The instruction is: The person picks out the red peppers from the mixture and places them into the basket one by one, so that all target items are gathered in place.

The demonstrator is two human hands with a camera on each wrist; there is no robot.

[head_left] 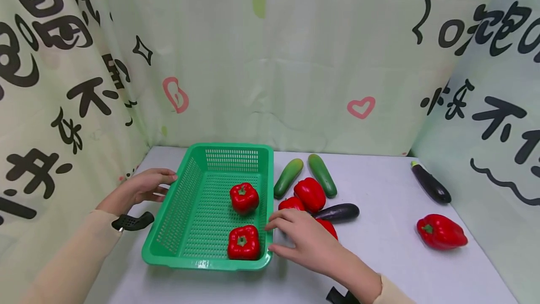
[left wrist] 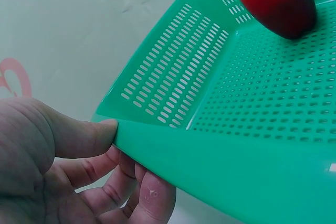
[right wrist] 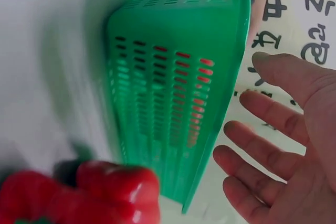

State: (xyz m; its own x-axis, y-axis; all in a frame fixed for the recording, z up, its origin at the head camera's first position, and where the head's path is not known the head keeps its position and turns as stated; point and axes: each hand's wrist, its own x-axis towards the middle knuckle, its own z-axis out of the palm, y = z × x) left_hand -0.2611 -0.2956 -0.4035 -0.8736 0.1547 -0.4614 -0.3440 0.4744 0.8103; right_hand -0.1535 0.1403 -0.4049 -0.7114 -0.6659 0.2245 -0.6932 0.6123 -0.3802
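Observation:
A green plastic basket (head_left: 206, 201) with slotted walls holds two red bell peppers, one (head_left: 244, 198) behind the other (head_left: 243, 243), along its right side. My left hand (head_left: 145, 186) pinches the basket's left rim, thumb above and fingers beneath, as the left wrist view shows. At the right rim my right hand (head_left: 305, 243) hovers with fingers spread; in the right wrist view its fingertips (right wrist: 226, 156) appear apart from the basket wall (right wrist: 173, 93). Partly behind that hand lie a red bell pepper (head_left: 328, 227) and an eggplant (head_left: 339, 212).
Right of the basket are two cucumbers (head_left: 288, 178) and more red bell peppers (head_left: 310, 194). Further right lie another eggplant (head_left: 431, 183) and a bell pepper (head_left: 441, 232), near the white table's (head_left: 379, 266) right edge. Printed curtains (head_left: 303, 60) enclose the back and sides.

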